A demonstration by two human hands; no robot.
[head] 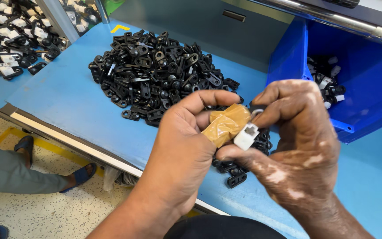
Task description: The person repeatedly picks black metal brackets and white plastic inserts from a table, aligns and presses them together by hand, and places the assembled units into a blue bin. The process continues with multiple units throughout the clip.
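Note:
My left hand (180, 150) and my right hand (295, 132) meet above the blue table (63, 95). Between their fingertips sits a small white plastic block (246, 135) with a black part behind it. The left fingertips are wrapped in tan tape (224, 125) and press against the white block. My right thumb and fingers pinch the block from the right. A large heap of black plastic clips (155, 73) lies just beyond the hands.
A blue bin (368, 93) at the right holds finished black and white parts (326, 82). More black and white parts (9, 33) lie at the far left. A seated person's leg and blue sandals (82, 175) are on the floor at the left.

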